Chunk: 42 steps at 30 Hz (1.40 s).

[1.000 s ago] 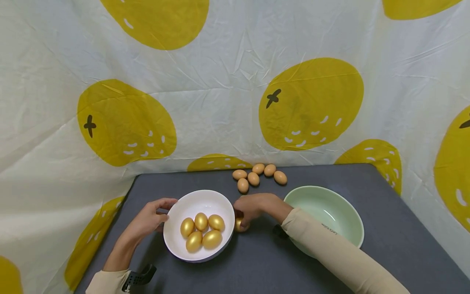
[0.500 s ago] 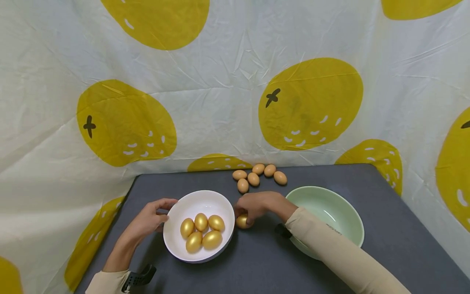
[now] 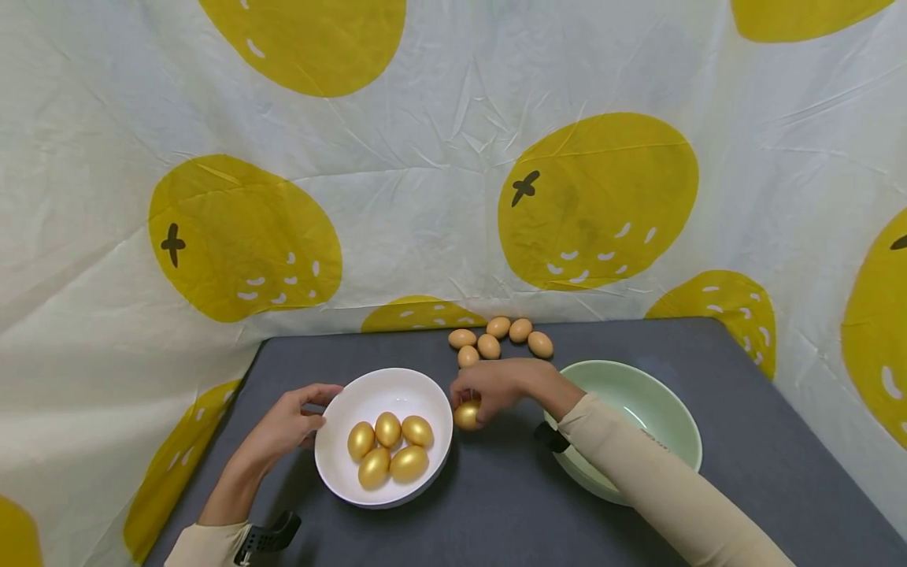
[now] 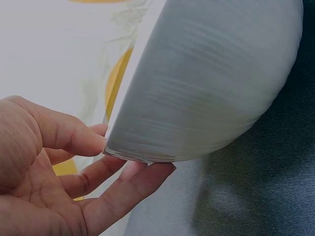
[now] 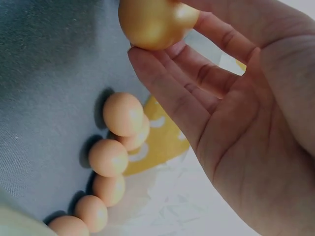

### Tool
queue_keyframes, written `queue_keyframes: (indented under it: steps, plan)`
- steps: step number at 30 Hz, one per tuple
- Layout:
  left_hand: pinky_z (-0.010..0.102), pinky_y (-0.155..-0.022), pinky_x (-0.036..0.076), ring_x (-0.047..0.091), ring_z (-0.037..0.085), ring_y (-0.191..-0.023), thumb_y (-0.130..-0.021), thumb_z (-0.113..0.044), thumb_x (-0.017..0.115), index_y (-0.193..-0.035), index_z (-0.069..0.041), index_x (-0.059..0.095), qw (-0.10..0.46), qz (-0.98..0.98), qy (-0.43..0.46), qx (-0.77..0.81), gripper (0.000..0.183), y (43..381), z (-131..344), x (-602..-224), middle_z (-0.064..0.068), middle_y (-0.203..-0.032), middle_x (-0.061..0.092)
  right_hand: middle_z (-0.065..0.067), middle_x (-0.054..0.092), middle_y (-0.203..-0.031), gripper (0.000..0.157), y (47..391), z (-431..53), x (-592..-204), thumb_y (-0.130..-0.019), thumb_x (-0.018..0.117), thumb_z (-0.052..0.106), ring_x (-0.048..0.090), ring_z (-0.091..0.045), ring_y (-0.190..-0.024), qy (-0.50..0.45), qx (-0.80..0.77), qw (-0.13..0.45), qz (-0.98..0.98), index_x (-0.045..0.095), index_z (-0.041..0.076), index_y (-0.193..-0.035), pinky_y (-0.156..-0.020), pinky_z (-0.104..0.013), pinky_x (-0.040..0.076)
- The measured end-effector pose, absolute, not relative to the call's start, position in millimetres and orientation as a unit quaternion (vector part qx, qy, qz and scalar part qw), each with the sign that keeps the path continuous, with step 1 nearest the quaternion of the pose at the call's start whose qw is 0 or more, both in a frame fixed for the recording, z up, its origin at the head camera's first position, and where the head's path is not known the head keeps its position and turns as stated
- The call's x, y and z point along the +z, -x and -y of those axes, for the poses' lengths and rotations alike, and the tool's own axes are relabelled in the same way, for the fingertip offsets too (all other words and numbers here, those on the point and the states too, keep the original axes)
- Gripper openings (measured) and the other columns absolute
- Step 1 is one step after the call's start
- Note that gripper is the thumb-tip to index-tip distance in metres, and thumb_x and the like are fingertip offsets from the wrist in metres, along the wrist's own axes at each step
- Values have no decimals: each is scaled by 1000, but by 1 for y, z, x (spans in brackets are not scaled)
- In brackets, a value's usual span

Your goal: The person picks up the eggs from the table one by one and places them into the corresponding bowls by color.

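With thumb and fingertips my left hand [image 3: 285,425] holds the left rim of a white bowl [image 3: 386,387]; the left wrist view shows the thumb at the rim and fingers against the outer wall [image 4: 197,88]. Several gold eggs [image 3: 388,429] lie inside this bowl. Just right of it, my right hand [image 3: 499,383] pinches another gold egg [image 3: 466,416]. That same gold egg [image 5: 152,22] appears between thumb and fingers in the right wrist view, lifted off the dark surface.
Several brown eggs [image 3: 489,346] lie at the table's back edge, behind my right hand. A pale green bowl [image 3: 662,405] stands at the right, partly covered by my right sleeve [image 3: 631,465]. A printed cloth [image 3: 418,220] hangs behind the grey table [image 3: 489,504].
The right hand has moved slightly back and up with the gold egg, which now sits higher beside the white bowl's rim. The left hand and bowl have stayed put.
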<state>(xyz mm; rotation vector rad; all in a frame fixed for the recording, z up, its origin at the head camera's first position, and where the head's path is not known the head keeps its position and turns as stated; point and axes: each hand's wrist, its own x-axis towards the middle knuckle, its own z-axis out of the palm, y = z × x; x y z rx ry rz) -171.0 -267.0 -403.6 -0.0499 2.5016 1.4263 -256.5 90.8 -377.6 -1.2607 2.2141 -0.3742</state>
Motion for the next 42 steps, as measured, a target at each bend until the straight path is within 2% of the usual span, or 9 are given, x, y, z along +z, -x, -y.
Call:
queue_keyframes:
  steps: [4, 15, 25, 36, 42]
  plan:
    - [47, -70, 62, 68, 30, -101, -91, 5, 56, -142, -2, 55, 131, -861, 17, 491, 51, 171, 267, -404, 20, -126, 60, 5, 64, -103, 30, 258, -94, -371, -86, 76, 7, 61, -20, -98, 474, -160, 283, -818, 68, 17, -113, -83, -26, 49]
    - [47, -72, 62, 67, 31, -104, -92, 6, 56, -143, -2, 54, 133, -858, 16, 496, 51, 171, 267, -402, 22, -130, 58, 14, 65, -110, 31, 262, -98, -350, -87, 78, 13, 61, -10, -104, 464, -185, 289, -817, 69, 24, -114, -92, -29, 51]
    - [47, -72, 62, 67, 31, -104, -93, 5, 56, -143, -3, 54, 133, -861, 15, 490, 51, 172, 266, -402, 21, -129, 59, 8, 63, -113, 35, 260, -93, -340, -85, 81, 11, 62, -12, -106, 496, -196, 266, -803, 70, 21, -118, -98, -39, 53]
    - [47, -71, 62, 67, 31, -103, -93, 5, 56, -143, -3, 54, 135, -858, 15, 495, 51, 172, 268, -403, 21, -129, 59, 6, 63, -114, 34, 254, -75, -338, -86, 79, 9, 63, -12, -106, 529, -204, 252, -784, 71, 19, -118, -97, -35, 53]
    - [47, -71, 62, 67, 30, -102, -93, 5, 56, -143, -3, 54, 136, -857, 18, 496, 51, 172, 269, -404, 21, -128, 59, 3, 65, -115, 34, 254, -62, -340, -86, 79, 8, 63, -12, -105, 561, -182, 239, -772, 71, 15, -118, -94, -27, 53]
